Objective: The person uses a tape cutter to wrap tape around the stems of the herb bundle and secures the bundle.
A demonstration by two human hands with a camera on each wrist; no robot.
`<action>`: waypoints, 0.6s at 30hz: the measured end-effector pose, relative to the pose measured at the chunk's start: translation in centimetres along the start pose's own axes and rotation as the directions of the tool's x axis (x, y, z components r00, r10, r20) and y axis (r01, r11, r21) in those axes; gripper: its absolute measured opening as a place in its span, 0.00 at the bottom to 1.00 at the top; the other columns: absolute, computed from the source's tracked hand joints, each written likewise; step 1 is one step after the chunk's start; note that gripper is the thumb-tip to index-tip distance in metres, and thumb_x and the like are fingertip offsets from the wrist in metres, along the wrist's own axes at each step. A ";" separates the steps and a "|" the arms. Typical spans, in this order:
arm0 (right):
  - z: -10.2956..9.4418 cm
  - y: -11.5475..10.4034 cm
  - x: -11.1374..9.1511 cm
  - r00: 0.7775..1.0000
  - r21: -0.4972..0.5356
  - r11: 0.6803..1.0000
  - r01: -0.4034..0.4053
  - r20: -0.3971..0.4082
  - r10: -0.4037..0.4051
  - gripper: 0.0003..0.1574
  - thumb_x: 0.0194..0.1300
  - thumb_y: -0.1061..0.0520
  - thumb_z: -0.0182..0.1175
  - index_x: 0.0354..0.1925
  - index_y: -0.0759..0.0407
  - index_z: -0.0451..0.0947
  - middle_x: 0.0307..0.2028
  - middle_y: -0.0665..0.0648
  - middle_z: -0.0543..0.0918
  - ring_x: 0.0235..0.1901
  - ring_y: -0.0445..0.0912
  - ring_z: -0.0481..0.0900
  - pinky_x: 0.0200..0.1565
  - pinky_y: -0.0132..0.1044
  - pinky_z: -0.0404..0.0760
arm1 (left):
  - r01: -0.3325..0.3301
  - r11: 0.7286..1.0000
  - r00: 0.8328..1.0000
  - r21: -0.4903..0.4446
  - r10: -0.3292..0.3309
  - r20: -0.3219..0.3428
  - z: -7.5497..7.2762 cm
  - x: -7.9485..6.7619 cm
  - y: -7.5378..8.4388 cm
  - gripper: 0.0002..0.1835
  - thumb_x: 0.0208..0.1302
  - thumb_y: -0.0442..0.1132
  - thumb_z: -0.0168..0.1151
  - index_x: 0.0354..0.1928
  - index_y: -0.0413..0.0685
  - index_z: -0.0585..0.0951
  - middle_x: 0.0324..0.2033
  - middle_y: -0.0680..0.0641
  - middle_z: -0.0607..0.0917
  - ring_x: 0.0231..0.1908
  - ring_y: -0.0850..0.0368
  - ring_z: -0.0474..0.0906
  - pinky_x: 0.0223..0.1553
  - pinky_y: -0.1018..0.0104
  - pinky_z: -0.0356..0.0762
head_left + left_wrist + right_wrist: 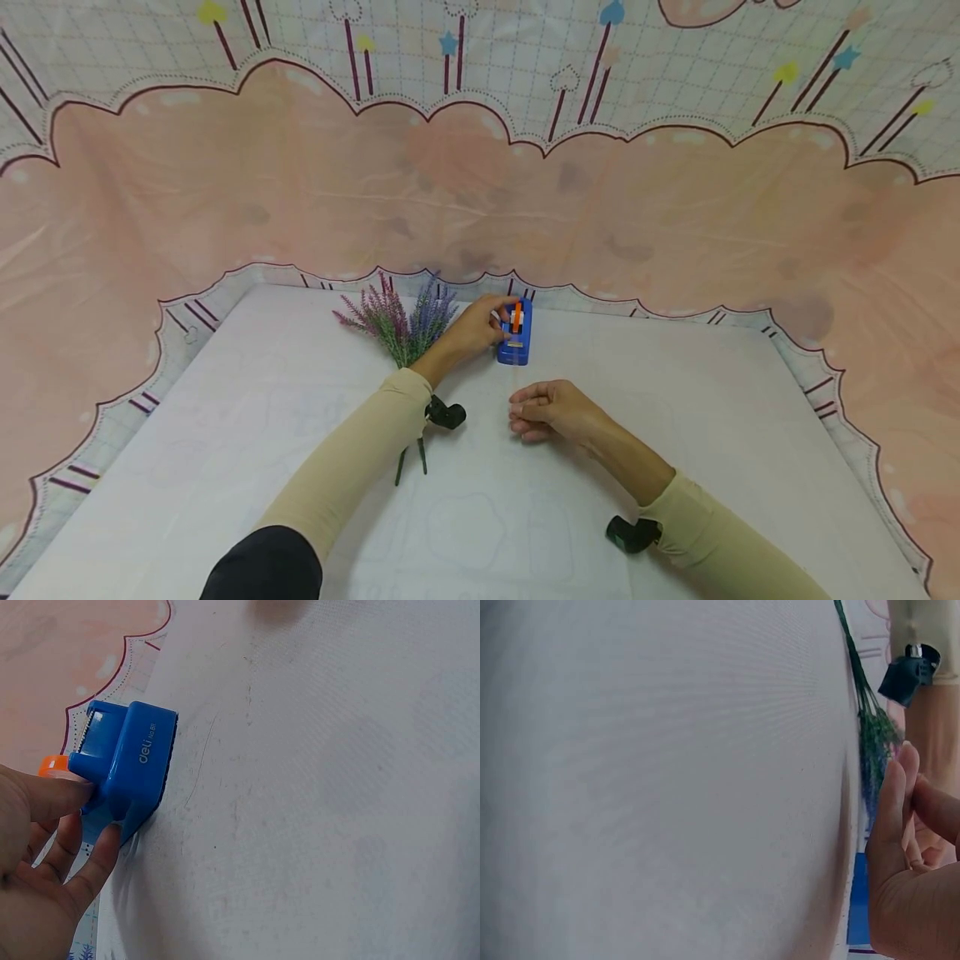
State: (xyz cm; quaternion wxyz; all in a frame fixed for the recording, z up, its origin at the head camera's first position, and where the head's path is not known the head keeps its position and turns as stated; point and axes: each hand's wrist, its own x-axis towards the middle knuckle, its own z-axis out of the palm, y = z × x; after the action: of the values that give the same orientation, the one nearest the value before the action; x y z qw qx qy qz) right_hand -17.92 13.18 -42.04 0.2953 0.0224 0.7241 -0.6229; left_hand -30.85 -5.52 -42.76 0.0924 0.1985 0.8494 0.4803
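Left hand [480, 325] has thumb and fingers gripping the blue dispenser [516, 354], which is on or just above the far part of the tabletop [675, 400]. Right hand [555, 410] is on the near side, thumb against fingertips; looks like it's pinching some clear tape [515, 377], but the strip's so faint I wouldn't swear to it. My 2 cents: brace the dispenser firmly so it doesn't skid, pull straight in line with the roll, no sideways tug, then snap down across the cutter [86, 731] with the left thumb clear of those teeth. Flowers [382, 321] lie left, partly under that forearm; I'd swing the tape away from them, could snag.
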 end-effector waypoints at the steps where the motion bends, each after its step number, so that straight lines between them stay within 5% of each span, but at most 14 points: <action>1: 0.0 0.0 0.0 1.000 -0.001 1.000 0.000 0.001 0.000 0.17 0.73 0.62 0.60 0.57 0.69 0.77 0.42 0.62 0.89 0.35 0.45 0.89 0.41 0.37 0.87 | 0.000 1.000 1.000 -0.001 0.000 0.001 0.0 0.0 0.0 0.38 0.64 0.22 0.65 0.74 0.50 0.69 0.47 0.45 0.74 0.37 0.54 0.73 0.33 0.68 0.73; 18: 0.2 -0.1 -0.5 1.000 -0.022 1.000 -0.007 0.018 0.007 0.17 0.74 0.62 0.59 0.56 0.70 0.77 0.43 0.64 0.89 0.35 0.45 0.89 0.42 0.37 0.87 | -0.007 1.000 1.000 -0.008 0.007 0.000 0.0 -0.1 -0.1 0.38 0.64 0.22 0.65 0.74 0.50 0.69 0.47 0.45 0.74 0.36 0.53 0.73 0.33 0.68 0.73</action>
State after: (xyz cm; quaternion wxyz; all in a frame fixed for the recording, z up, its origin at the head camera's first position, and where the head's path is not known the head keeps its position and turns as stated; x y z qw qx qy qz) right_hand -17.46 13.12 -41.77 0.3041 0.0160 0.7281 -0.6141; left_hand -30.83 -5.60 -42.79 0.0913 0.2010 0.8468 0.4839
